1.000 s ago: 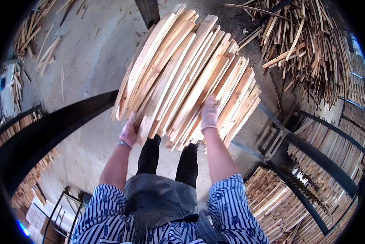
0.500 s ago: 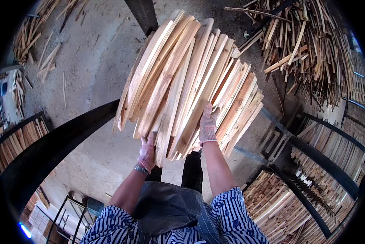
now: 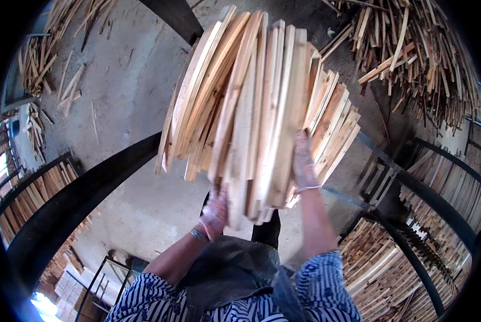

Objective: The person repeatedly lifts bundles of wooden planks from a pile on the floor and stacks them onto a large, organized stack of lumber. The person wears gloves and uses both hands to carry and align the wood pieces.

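Note:
A thick row of pale wooden strips (image 3: 251,96) stands on edge in front of me, its pieces uneven at the ends. My left hand (image 3: 215,210), in a pinkish work glove, is closed against the near end of the middle strips. On the right side of that same group, my right hand (image 3: 305,162), gloved too, presses inward with its fingers along the wood. Between them several strips are squeezed together, while more strips lean to the left and right outside my grip. What bears the row from below is hidden.
Dark metal bars (image 3: 106,174) curve past on the left, and another post (image 3: 178,19) rises at the far side. A heap of thin sticks (image 3: 412,64) lies at the far right. Stacked strips (image 3: 382,263) fill racks at the near right. Loose scraps (image 3: 71,88) lie on the concrete floor (image 3: 127,70).
Both hands have shifted right and squeezed a group of strips between them. That group has turned more upright and its near ends have come toward me.

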A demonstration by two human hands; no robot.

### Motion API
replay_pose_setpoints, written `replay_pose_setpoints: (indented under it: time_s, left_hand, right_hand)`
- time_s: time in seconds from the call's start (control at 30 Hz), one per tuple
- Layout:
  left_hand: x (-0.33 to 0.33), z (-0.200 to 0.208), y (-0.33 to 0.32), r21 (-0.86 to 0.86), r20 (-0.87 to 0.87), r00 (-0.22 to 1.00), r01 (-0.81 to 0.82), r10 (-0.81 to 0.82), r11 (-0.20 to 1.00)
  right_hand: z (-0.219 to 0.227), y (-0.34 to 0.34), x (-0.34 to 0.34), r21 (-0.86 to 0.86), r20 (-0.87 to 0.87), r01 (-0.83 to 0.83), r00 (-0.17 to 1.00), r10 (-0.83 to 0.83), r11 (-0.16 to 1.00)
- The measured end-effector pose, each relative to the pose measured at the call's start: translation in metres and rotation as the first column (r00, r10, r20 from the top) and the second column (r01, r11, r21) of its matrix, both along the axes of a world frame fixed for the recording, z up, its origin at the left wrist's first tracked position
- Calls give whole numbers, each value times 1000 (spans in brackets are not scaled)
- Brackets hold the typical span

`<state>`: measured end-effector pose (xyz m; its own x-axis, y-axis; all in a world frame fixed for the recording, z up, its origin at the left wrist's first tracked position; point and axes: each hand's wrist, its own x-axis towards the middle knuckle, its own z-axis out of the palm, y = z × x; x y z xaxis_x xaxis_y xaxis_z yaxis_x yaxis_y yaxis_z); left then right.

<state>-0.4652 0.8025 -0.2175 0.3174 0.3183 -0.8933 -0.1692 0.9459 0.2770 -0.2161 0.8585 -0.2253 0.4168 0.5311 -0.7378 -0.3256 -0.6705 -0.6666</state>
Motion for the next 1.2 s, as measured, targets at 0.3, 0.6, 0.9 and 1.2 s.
replay_pose_setpoints:
  time_s: [0.3,0.6,0.9,1.2]
  left_hand:
    - [-1,-72,115,509,-13,983,162,-181,846]
    - [64,-92,140,569,-361,901,416,-238,709]
    - [60,-67,158,292,201,972,56,-118,955]
    - [78,-61,112,375,65,983,133,-169,917]
  right_hand:
    - [-59,-35,108,31,-38,-405,913,406,914]
    - [-91,-48,85,-266,576,-702,434,693,661]
    - [-55,-42,29,92,40,-144,989,141,985]
    - [-20,-39,48,121,-305,78,952,-38,990]
